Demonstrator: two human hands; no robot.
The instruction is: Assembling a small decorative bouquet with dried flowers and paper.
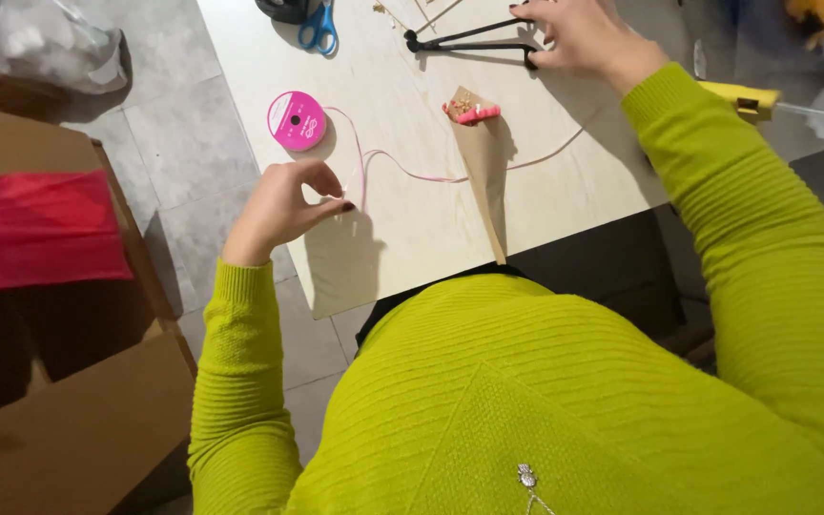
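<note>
Ribbon: a thin pink ribbon (402,170) lies in loops on the pale table (402,248), running from the pink spool (298,121) past the paper cone.
How it will handle: it looks very light, soft and floppy. It would likely slip, so a pinch near the end looks best.
Left hand: the left hand (283,205) is at the table's near edge. Its thumb and finger pinch together on the ribbon's end.
Right hand: the right hand (584,38) is far across the table. Its fingers press down on the black tongs (474,40).
Paper cone: a brown paper cone (484,162) lies flat, point toward the person. Something pink and lumpy sits in its open top. It looks light and easy to crush.
Other things: blue scissors (319,29) lie at the far edge. A yellow tool (741,98) sticks out by the right sleeve. A brown box with red paper (35,229) stands on the floor.
In the way: the cone lies across the ribbon, so a pull might drag it.
</note>
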